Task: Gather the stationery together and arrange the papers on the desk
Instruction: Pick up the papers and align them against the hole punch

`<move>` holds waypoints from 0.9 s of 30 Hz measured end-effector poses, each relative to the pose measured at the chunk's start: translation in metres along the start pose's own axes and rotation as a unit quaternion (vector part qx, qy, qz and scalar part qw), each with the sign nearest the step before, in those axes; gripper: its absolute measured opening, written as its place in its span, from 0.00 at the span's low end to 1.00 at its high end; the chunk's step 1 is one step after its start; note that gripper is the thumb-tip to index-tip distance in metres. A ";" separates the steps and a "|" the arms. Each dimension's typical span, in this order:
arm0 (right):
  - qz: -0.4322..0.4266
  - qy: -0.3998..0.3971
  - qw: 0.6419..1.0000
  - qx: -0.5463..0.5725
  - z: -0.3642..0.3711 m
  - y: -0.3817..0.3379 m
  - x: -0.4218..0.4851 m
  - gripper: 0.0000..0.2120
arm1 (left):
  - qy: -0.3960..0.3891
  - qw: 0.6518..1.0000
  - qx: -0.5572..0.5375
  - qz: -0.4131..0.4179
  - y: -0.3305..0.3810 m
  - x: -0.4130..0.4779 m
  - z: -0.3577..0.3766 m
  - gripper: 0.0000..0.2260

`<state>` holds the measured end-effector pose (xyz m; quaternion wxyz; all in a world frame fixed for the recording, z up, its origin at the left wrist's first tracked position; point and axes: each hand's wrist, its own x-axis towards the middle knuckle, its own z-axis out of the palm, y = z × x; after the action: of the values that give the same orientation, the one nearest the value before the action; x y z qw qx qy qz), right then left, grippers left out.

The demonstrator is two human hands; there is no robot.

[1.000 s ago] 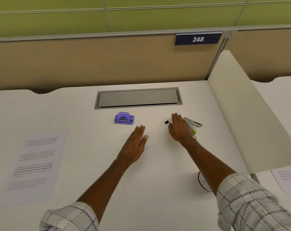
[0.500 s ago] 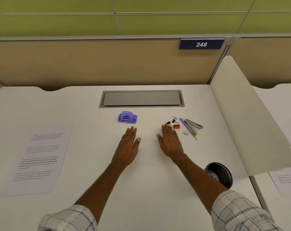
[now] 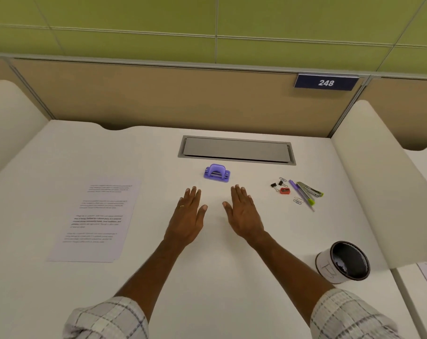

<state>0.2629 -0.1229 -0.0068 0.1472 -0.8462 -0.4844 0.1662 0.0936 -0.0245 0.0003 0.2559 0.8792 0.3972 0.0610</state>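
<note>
Both hands lie flat and empty, fingers spread, just in front of the purple hole punch [image 3: 216, 172]: left hand [image 3: 187, 217], right hand [image 3: 244, 214]. Right of the punch lie clips, a sharpener [image 3: 284, 190], pens and a stapler [image 3: 309, 189]; the papers [image 3: 95, 220] lie to its left.

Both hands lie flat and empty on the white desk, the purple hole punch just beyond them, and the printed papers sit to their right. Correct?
Not quite. The head view shows the printed papers to the left of the hands. The left hand and right hand do lie flat and empty on the white desk, with the purple hole punch just beyond them.
</note>
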 end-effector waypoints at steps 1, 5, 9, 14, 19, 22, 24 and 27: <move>-0.003 0.001 1.000 0.000 0.003 -0.011 -0.002 0.31 | 0.004 1.000 0.000 -0.001 -0.008 -0.005 -0.006 0.28; -0.015 -0.002 1.000 -0.008 0.015 -0.055 -0.010 0.32 | 0.023 1.000 0.002 -0.008 -0.043 -0.027 -0.032 0.28; -0.033 0.002 0.999 -0.009 0.031 -0.101 -0.017 0.32 | 0.040 0.999 0.005 -0.009 -0.081 -0.056 -0.059 0.27; -0.068 0.005 0.998 -0.007 0.054 -0.163 -0.026 0.32 | 0.072 0.997 0.031 -0.022 -0.131 -0.089 -0.091 0.27; -0.112 0.001 0.994 -0.001 0.074 -0.218 -0.030 0.31 | 0.087 0.995 0.025 -0.049 -0.172 -0.115 -0.115 0.27; -0.145 -0.010 0.989 -0.004 0.085 -0.245 -0.028 0.31 | 0.086 0.994 0.012 -0.071 -0.194 -0.123 -0.127 0.27; -0.167 -0.017 0.986 -0.006 0.092 -0.257 -0.025 0.32 | 0.095 0.991 0.002 -0.092 -0.206 -0.127 -0.132 0.27; -0.194 -0.036 0.980 -0.013 0.099 -0.269 -0.017 0.32 | 0.099 0.987 -0.011 -0.123 -0.220 -0.134 -0.135 0.28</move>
<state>0.0060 0.0023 0.0165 0.1485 -0.7316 -0.6461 0.1586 -0.1858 0.0533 0.0202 0.2308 0.8105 0.5247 0.1203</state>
